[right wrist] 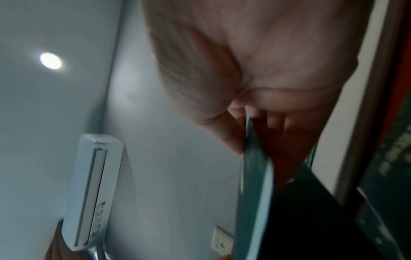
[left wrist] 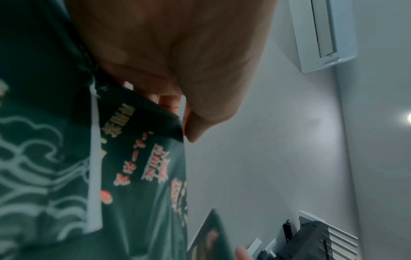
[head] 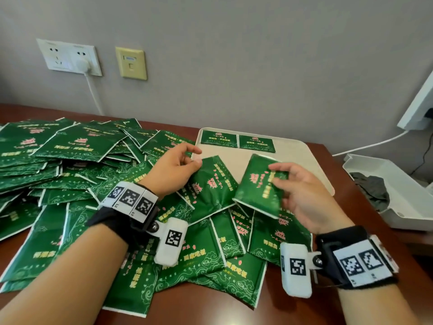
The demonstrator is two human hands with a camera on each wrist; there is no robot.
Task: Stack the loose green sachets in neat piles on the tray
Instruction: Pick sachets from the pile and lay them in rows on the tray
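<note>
Head view: right hand pinches a sachet by its right edge, thumb on top, long axis running roughly 1 to 7 o'clock. The tray sits right behind it at 12, so the right hand's nearer. Left hand pinches another sachet at its top corner, beside the loose heap.

Left wrist view: blurry, thumb and fingertips nipping a green corner.

Right wrist view: fingers clamp the sachet's edge, seen edge-on.
</note>
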